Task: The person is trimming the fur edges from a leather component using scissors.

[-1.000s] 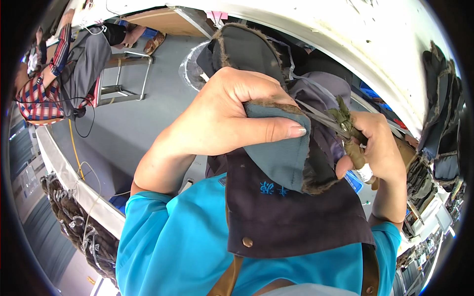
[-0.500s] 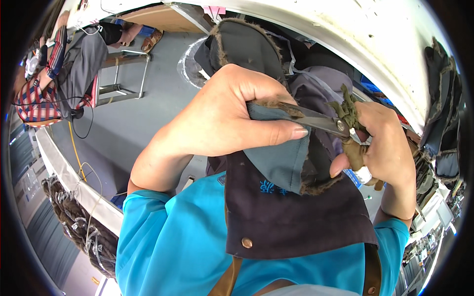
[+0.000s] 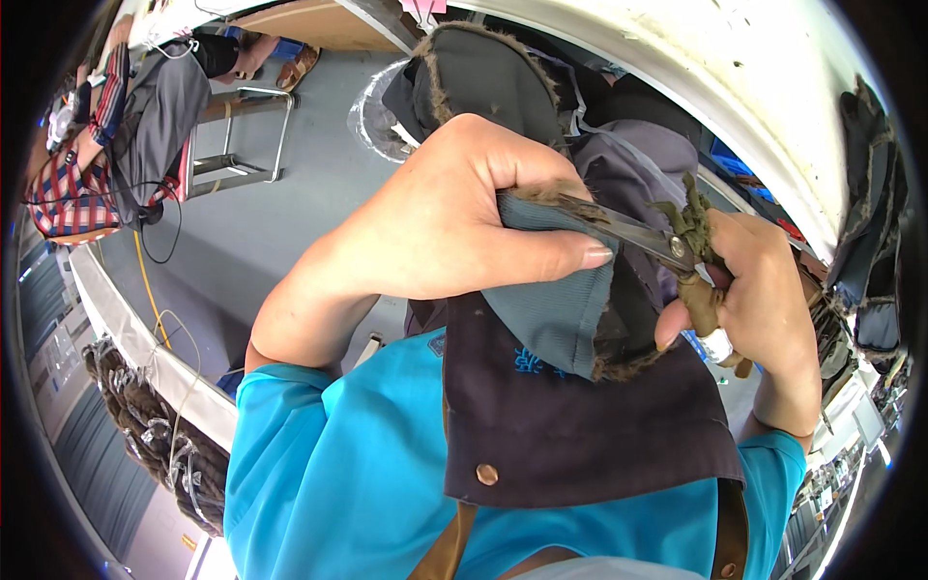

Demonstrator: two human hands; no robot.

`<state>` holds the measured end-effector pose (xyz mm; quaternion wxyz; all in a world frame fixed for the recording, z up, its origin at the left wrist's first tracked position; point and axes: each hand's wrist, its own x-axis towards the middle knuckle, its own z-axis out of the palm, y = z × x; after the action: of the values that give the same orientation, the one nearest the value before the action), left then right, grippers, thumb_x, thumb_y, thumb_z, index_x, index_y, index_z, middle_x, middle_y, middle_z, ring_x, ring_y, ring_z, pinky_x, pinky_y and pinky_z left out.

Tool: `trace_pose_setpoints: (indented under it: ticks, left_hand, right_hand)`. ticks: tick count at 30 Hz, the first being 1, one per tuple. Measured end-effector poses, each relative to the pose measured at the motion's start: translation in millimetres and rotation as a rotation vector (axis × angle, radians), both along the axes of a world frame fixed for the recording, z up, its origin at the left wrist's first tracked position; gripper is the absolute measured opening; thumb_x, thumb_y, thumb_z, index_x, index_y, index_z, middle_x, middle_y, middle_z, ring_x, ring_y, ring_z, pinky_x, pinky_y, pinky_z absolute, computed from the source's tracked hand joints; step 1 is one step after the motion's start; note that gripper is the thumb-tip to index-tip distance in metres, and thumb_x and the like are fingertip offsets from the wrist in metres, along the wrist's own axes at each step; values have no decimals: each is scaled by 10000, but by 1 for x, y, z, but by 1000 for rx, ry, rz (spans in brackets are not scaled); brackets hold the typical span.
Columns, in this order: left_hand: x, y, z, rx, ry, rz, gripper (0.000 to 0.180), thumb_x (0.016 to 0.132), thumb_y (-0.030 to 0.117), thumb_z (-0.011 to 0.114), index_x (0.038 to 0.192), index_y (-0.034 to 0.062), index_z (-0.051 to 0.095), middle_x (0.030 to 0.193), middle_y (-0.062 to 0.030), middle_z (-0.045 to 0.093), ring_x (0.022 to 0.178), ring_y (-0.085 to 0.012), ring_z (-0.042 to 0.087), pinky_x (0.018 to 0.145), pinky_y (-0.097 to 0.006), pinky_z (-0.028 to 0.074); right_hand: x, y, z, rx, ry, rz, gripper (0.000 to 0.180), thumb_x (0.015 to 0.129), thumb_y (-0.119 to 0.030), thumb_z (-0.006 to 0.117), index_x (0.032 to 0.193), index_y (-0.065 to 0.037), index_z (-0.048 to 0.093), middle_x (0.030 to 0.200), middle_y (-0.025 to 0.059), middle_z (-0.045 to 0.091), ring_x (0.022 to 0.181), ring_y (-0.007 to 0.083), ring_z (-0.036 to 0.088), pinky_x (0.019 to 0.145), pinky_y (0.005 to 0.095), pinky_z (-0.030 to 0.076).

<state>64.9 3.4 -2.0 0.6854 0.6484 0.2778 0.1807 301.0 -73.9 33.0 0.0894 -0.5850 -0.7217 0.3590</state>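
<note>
My left hand (image 3: pixel 435 222) is closed on a grey-blue ribbed fabric piece (image 3: pixel 551 319), its thumb pressed flat along the cloth. Brown fur (image 3: pixel 541 193) fringes the piece along its top and lower right edges. Scissors (image 3: pixel 646 235) with cloth-wrapped handles are gripped in my right hand (image 3: pixel 768 285). Their blades lie along the furry top edge, close to my left fingers, and the tips are partly lost in the fur. Behind my hands a dark, fur-edged piece (image 3: pixel 493 82) rests near my lap. A dark apron (image 3: pixel 590 445) hangs under the fabric.
A white worktable (image 3: pixel 754 87) curves along the far side, with a pink clip (image 3: pixel 423 8) at its edge. Dark fur-edged pieces (image 3: pixel 865 222) hang at the right. A metal-framed stool (image 3: pixel 237 135) and a seated person (image 3: pixel 145 126) are on the left, above bundled brown fur strips (image 3: pixel 145 425).
Both hands, the fabric piece and the scissors have shifted slightly to the right in view. The scissors still lie along the furry edge, and both holds are the same.
</note>
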Motion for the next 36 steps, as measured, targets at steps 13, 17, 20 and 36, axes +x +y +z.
trace_pose_setpoints:
  ticks: [13, 17, 20, 36]
  left_hand:
    - [0, 2, 1, 5, 59, -45, 152, 681, 40, 751, 742, -17, 624, 594, -15, 562, 563, -40, 494, 500, -208, 359]
    - [2, -1, -3, -29, 32, -36, 137, 685, 17, 743, 762, -16, 634, 621, -15, 593, 591, -42, 534, 528, -201, 398]
    - [3, 1, -2, -59, 64, -76, 130, 688, 6, 737, 773, -17, 641, 654, -20, 618, 620, -45, 561, 553, -199, 421]
    - [-1, 4, 0, -33, 127, -120, 139, 685, 30, 745, 748, -10, 629, 624, -4, 592, 604, -21, 518, 527, -195, 394]
  right_hand:
    - [-1, 1, 4, -50, 4, -69, 243, 562, -28, 697, 757, 29, 562, 626, 181, 540, 591, 359, 541, 525, 394, 427]
    - [1, -1, -4, 30, -3, -22, 510, 411, -123, 842, 826, 4, 574, 630, 135, 481, 551, 313, 459, 501, 350, 355]
    - [-1, 1, -5, 49, 10, 5, 530, 414, -137, 843, 852, 3, 578, 643, 133, 488, 560, 310, 461, 508, 348, 359]
    - [-5, 3, -8, 57, 4, -15, 252, 528, -42, 709, 663, 27, 508, 595, 171, 503, 556, 354, 506, 498, 390, 411]
